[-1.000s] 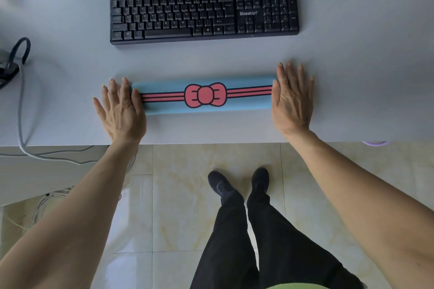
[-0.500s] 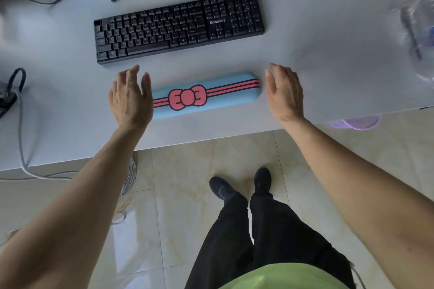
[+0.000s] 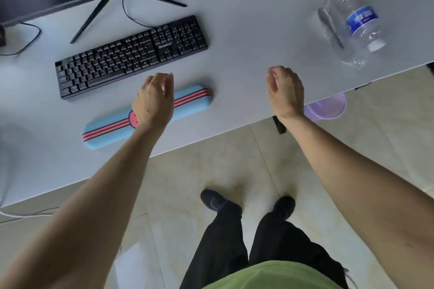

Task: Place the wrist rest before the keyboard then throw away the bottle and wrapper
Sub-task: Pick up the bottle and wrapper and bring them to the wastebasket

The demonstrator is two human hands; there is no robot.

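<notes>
Head view: both hands, left (image 3: 152,103) and right (image 3: 285,91), are hovering loosely curled, empty; left is covering the wrist rest (image 3: 110,128) below the keyboard (image 3: 131,56); bottle (image 3: 359,26) lying far right.

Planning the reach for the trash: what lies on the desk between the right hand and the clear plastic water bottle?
Only bare grey desk shows between right hand and clear plastic water bottle, head view.

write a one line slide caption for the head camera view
Blue wrist rest lies before the keyboard; both hands hover empty, bottle on the desk's right.
</notes>
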